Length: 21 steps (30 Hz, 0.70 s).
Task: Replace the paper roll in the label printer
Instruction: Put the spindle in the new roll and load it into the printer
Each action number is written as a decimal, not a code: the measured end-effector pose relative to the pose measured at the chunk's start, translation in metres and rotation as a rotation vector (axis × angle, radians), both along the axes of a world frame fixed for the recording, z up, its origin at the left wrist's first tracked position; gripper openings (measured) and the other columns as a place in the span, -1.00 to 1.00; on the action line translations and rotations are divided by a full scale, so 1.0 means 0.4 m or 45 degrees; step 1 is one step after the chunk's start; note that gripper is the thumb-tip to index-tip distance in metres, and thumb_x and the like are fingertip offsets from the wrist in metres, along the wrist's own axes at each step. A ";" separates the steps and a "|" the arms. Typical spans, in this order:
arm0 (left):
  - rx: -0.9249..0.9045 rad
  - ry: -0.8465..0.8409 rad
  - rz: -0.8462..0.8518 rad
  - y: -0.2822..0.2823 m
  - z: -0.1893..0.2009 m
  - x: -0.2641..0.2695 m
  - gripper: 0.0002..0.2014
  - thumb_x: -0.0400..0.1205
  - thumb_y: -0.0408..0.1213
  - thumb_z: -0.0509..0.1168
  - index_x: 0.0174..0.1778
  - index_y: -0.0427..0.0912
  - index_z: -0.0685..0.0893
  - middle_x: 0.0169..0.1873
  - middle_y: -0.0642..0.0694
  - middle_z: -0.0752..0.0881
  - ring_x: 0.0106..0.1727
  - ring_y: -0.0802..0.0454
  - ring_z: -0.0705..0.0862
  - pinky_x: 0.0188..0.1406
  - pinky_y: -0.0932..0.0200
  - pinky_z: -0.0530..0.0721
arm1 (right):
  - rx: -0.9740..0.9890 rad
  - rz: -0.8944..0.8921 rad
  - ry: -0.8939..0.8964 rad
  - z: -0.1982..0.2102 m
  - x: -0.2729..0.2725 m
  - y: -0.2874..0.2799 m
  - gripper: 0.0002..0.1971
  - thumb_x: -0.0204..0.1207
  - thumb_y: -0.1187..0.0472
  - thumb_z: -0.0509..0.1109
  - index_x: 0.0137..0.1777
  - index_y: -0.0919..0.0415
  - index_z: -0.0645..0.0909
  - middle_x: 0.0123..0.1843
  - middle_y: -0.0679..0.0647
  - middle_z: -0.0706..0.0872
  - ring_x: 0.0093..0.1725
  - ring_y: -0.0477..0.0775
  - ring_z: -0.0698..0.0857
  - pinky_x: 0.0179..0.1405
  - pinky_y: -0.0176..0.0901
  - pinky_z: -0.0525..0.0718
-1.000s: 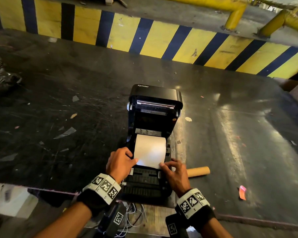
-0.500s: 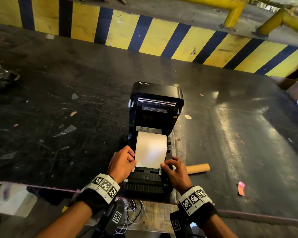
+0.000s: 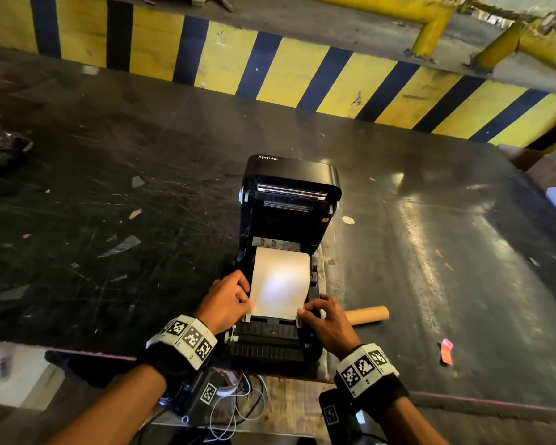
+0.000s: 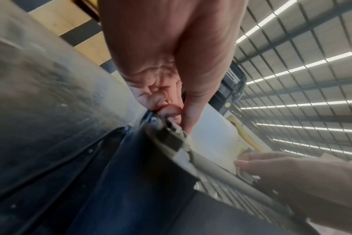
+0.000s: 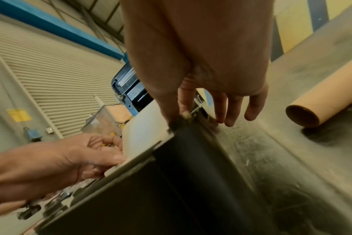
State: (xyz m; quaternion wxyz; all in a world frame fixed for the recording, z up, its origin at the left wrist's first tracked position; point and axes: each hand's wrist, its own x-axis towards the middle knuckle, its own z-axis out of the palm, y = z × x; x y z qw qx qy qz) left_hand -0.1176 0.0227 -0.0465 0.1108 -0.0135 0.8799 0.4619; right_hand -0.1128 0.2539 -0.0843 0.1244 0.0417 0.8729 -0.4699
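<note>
Pinching paper (image 3: 280,282) corners, apparently, both hands (image 3: 225,300) (image 3: 326,322) over open printer (image 3: 291,213).

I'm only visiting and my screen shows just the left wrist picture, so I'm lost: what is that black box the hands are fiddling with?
Observer: It's a label printer. The head view shows all of it, sitting on a dark table with its lid swung up at the back.
Operator: And the white stuff?
Observer: That's paper, drawn forward out of the printer's open bay. The left hand and right hand each pinch at one front corner.
Operator: Is anything lying nearby?
Observer: A bare cardboard tube lies on the table just right of the printer, beside the right hand.
</note>
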 end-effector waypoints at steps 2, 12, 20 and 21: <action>-0.030 0.000 -0.009 0.002 0.001 -0.006 -0.67 0.38 -0.43 0.49 -0.33 0.01 0.45 -0.48 -0.09 0.78 -0.47 0.06 0.65 -0.23 0.02 0.71 | -0.006 -0.036 0.037 0.003 0.001 -0.004 -0.80 0.44 0.09 0.50 -0.37 -0.12 0.59 0.10 0.09 0.58 0.31 0.19 0.55 0.32 0.14 0.53; -0.051 0.062 0.091 0.011 -0.007 -0.005 -0.68 0.39 -0.45 0.44 -0.38 0.04 0.48 -0.42 -0.06 0.76 -0.37 0.01 0.73 -0.22 -0.04 0.76 | 0.073 0.055 0.013 0.037 -0.017 -0.006 -0.79 0.44 0.13 0.49 -0.43 0.01 0.65 -0.19 -0.03 0.60 -0.06 -0.02 0.60 0.00 -0.06 0.58; -0.124 -0.058 -0.054 0.001 0.015 -0.033 -0.71 0.34 -0.47 0.44 -0.39 -0.03 0.47 -0.36 -0.22 0.78 -0.24 -0.14 0.77 -0.21 -0.02 0.73 | 0.031 0.039 -0.009 0.018 -0.014 -0.001 -0.79 0.45 0.08 0.48 -0.42 -0.03 0.67 -0.07 -0.04 0.60 0.28 0.17 0.55 0.30 0.13 0.53; -0.104 -0.034 -0.028 0.003 0.012 -0.029 -0.72 0.35 -0.46 0.44 -0.38 -0.05 0.48 -0.37 -0.22 0.79 -0.28 -0.12 0.77 -0.25 0.02 0.71 | 0.044 0.064 -0.031 0.024 -0.015 0.000 -0.76 0.45 0.09 0.48 -0.44 -0.04 0.65 -0.11 -0.09 0.57 0.27 0.15 0.53 0.31 0.12 0.51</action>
